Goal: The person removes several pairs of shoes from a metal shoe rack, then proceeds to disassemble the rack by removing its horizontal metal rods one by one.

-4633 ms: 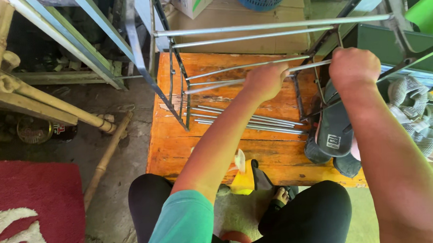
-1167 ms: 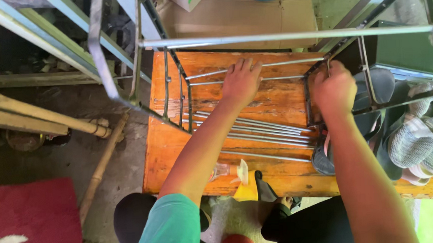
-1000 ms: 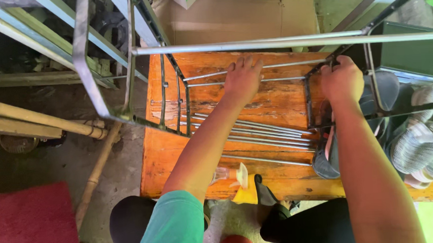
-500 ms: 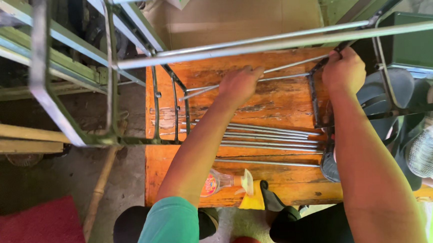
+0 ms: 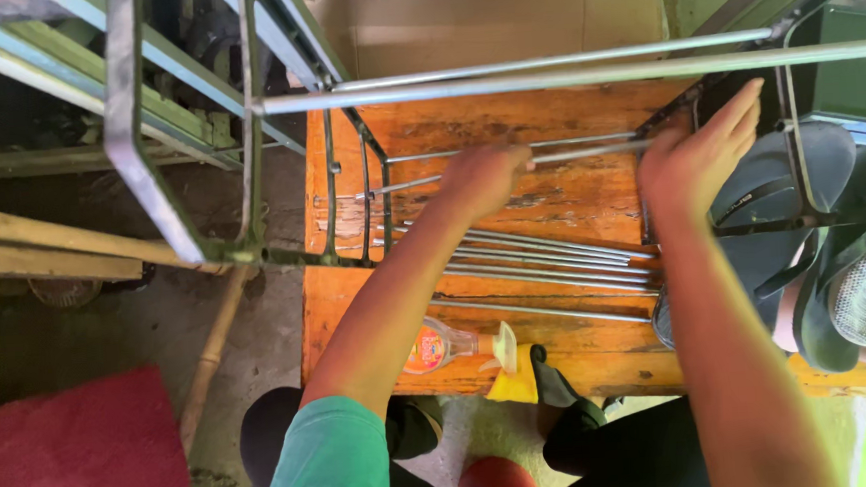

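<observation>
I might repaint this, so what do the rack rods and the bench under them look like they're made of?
Rack rods: apparently bare metal, judging by their thin, silver-grey sheen. Bench: wood with a glossy orange varnish; grain shows, and there are worn pale patches.

Thin metal rods point(image 5: 544, 252) lay packed side by side across the orange wooden bench point(image 5: 560, 191), leaving only narrow slits between them. The metal rack frame point(image 5: 503, 74) crossed overhead and fenced both ends. Dark sandals point(image 5: 784, 242) crowded the right. Bare board stayed open between the upper rod point(image 5: 588, 151) and the packed rods.
</observation>
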